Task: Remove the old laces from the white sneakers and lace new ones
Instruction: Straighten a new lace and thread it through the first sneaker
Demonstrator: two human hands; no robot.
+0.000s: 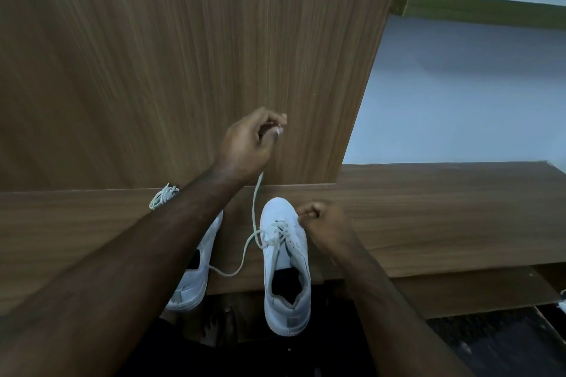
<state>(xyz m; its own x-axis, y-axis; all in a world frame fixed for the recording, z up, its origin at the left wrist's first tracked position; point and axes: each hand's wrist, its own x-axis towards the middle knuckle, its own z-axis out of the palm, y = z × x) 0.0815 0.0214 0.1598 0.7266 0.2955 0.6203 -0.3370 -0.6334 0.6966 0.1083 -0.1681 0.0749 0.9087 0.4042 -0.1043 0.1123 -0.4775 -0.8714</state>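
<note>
Two white sneakers stand on a wooden ledge point(428, 223), toes pointing away from me. The right sneaker point(284, 266) has a pale lace point(253, 208) crossed through its upper eyelets. My left hand point(248, 144) is raised above the shoes and pinches one end of that lace, which runs up taut from the eyelets. My right hand point(321, 220) sits at the right side of the shoe's toe with curled fingers pinching the other end of the lace. The left sneaker point(196, 272) is half hidden under my left forearm. A loose bundle of laces point(164, 196) lies behind it.
A tall wooden panel point(183, 55) rises right behind the ledge. A pale wall point(459, 86) shows to its right. Below the ledge's front edge the floor is dark, with a mat point(490, 340) at lower right.
</note>
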